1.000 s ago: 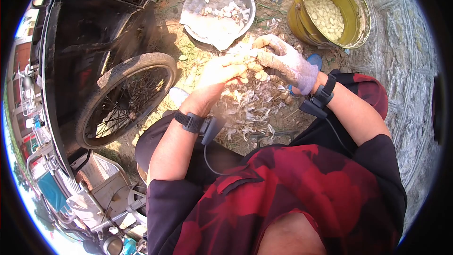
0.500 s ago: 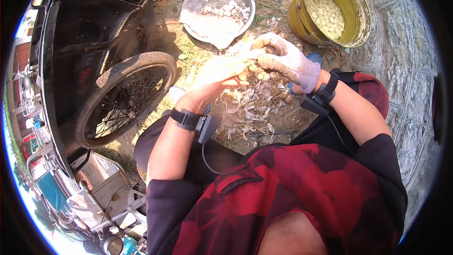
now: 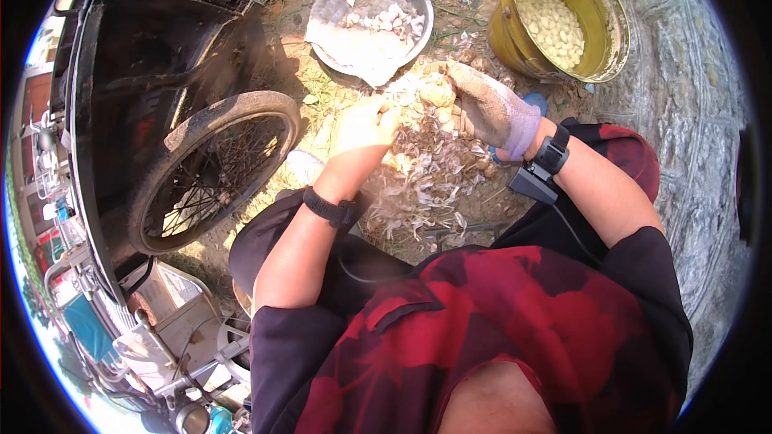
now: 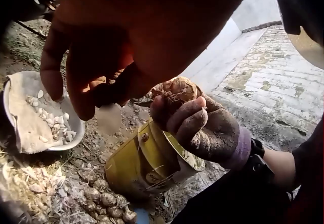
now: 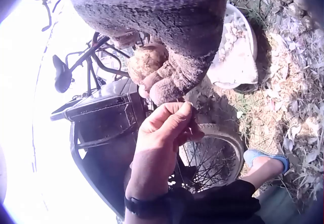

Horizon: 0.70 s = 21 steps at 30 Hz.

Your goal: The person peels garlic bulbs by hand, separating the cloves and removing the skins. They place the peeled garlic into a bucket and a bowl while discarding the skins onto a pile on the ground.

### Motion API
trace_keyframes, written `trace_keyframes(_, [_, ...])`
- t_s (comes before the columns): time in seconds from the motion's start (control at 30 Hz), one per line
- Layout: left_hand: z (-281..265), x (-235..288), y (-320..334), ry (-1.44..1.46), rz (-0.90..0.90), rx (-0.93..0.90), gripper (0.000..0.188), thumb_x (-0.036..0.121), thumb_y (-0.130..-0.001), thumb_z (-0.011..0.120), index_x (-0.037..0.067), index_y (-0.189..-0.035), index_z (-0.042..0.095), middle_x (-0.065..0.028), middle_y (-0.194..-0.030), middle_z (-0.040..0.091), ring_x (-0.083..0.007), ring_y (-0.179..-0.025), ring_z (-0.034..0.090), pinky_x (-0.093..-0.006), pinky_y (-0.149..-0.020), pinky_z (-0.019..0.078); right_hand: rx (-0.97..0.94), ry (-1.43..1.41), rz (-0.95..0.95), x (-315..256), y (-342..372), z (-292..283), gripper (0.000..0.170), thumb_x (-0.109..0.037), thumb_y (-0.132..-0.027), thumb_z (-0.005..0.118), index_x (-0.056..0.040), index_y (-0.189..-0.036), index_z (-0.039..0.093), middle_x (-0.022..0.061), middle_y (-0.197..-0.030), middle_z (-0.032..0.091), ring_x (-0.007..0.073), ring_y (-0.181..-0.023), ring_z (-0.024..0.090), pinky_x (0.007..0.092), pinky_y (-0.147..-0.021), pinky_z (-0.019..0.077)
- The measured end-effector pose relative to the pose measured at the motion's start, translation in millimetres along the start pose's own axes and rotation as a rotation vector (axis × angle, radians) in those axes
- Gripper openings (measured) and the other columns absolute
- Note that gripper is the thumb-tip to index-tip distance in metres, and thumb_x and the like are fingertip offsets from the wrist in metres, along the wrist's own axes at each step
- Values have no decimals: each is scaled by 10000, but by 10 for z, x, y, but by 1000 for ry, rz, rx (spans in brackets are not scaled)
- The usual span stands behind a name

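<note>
The gloved right hand (image 3: 496, 110) grips a pale, papery garlic bulb (image 3: 437, 90); in the left wrist view its curled fingers (image 4: 190, 120) hold the bulb (image 4: 181, 89). Bare and a little apart from it in the head view, the left hand (image 3: 363, 127) has curled fingers. The right wrist view shows the left thumb and forefinger (image 5: 174, 120) pressed together just below the gloved fingers (image 5: 169, 89) and the bulb (image 5: 147, 62); whether something small is between them I cannot tell. Loose garlic skins (image 3: 418, 185) lie beneath both hands.
A metal basin (image 3: 429, 12) with a cloth and garlic cloves stands ahead. To its right is a yellow bucket (image 3: 503, 28) of peeled cloves. Whole bulbs (image 4: 108, 199) lie beside the bucket. A cart wheel (image 3: 153, 169) stands at the left.
The left hand has drawn back from the right hand, and its fingers have curled in. The gloved hand has turned slightly, with the bulb now more exposed.
</note>
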<state>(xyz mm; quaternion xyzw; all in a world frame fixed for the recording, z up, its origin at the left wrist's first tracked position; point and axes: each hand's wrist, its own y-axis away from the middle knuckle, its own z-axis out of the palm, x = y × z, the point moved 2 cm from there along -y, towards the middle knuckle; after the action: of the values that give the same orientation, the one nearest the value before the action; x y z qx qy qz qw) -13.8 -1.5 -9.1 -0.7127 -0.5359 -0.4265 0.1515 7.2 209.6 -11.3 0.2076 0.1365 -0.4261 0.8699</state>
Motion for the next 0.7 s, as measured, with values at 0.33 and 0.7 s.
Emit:
trace_keyframes(0.33, [-58, 341, 101, 777, -246, -156, 203, 201, -919, 633, 45, -1049, 645, 6, -912, 646, -62, -782, 576, -224, -710, 468, 147, 570, -106, 10, 7, -88, 428, -269, -957, 598, -35, -1304, 508, 97, -1211, 598, 212, -1107, 595, 345, -916, 521])
trace_keyframes(0.7, [-7, 141, 68, 872, -207, -278, 216, 167, -879, 692, 35, -1043, 646, -2, -920, 642, -61, -787, 586, -221, -719, 492, 136, 609, -34, 0, 73, 117, 383, -245, -957, 598, 1, -1244, 536, 56, -1121, 598, 109, -1038, 563, 290, -866, 495])
